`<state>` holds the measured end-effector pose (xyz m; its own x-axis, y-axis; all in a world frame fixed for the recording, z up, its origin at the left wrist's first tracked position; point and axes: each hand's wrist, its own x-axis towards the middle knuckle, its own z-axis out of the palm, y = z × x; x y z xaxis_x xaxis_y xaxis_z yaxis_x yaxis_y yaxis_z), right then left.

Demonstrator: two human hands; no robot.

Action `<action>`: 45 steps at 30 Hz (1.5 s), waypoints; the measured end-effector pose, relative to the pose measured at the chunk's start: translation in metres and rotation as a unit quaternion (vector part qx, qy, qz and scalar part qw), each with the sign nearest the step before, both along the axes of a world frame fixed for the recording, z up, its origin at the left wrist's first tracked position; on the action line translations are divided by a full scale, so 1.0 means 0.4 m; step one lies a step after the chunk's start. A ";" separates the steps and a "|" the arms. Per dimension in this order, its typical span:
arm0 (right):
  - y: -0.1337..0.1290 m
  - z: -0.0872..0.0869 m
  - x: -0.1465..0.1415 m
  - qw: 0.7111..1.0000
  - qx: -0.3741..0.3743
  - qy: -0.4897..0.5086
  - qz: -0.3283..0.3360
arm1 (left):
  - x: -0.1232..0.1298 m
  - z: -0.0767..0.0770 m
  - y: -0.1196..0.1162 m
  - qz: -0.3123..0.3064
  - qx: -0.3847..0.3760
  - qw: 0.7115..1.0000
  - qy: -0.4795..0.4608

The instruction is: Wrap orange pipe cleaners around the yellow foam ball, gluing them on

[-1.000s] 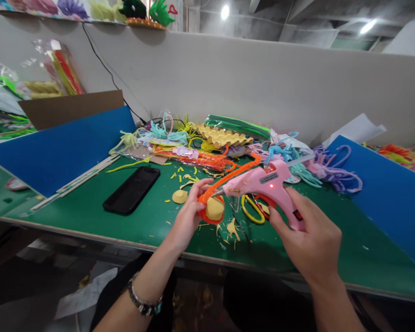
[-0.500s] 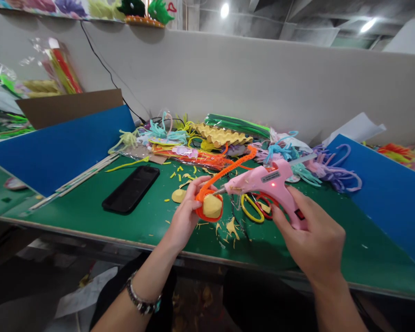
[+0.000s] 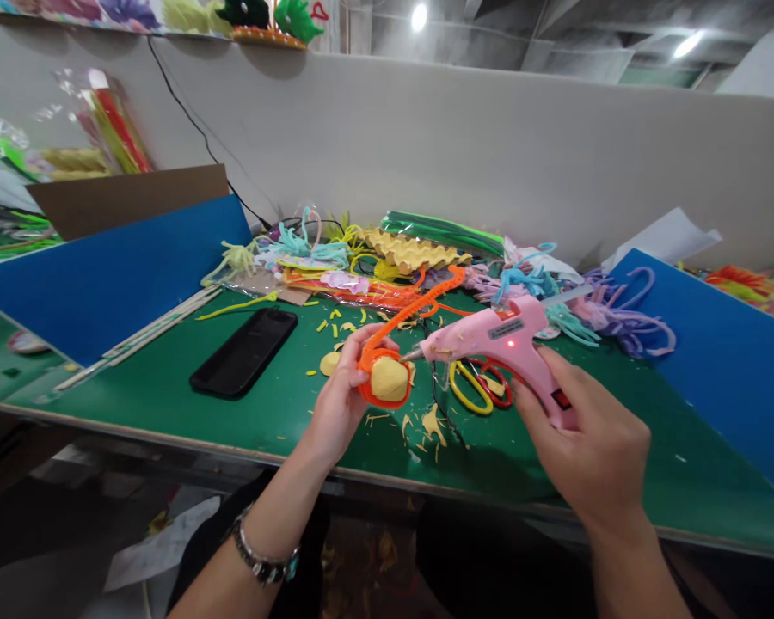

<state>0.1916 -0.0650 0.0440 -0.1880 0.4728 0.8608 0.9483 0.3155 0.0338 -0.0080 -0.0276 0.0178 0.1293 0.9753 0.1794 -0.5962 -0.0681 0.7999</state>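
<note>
Between the fingers of my left hand (image 3: 340,400) is a small yellow egg-carton cup (image 3: 389,380) with an orange pipe cleaner (image 3: 419,303) wound around its rim. The pipe cleaner's free end sticks up to the right. My right hand (image 3: 586,438) is closed around the handle of a pink glue gun (image 3: 490,337), its small light glowing red. The nozzle points left, at the upper right edge of the cup; whether it touches I cannot tell. Scissors (image 3: 472,387) with yellow and red handles lie beneath the gun. Another yellow cup piece (image 3: 328,364) rests behind my left hand.
A black phone (image 3: 243,352) lies on the green table (image 3: 245,421) to the left. Yellow scraps (image 3: 433,424) are scattered in the middle. Pipe-cleaner bundles and an egg carton (image 3: 413,250) line the back. Blue boards (image 3: 122,271) stand at both sides.
My left hand has shifted slightly left with the cup, and the pipe cleaner's free end has swung left. The glue gun has barely moved.
</note>
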 end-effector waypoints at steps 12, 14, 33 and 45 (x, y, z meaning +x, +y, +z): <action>-0.002 -0.003 -0.003 0.999 -0.006 0.024 -0.023 | -0.003 0.009 -0.004 0.013 -0.017 1.000 -0.011; -0.002 -0.005 -0.005 0.999 -0.003 0.027 -0.033 | -0.003 0.009 -0.005 0.007 -0.016 1.000 -0.011; 0.000 -0.003 0.000 1.000 0.022 -0.003 -0.011 | -0.004 0.017 -0.007 0.014 -0.025 0.999 -0.029; -0.002 0.000 0.002 0.999 0.040 -0.020 0.004 | -0.005 0.021 0.001 0.006 -0.039 0.996 -0.084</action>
<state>0.1922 -0.0656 0.0440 -0.2260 0.4016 0.8875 0.9432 0.3181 0.0963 -0.0099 -0.0271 0.0261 0.0930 0.9882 0.1218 -0.7214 -0.0175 0.6923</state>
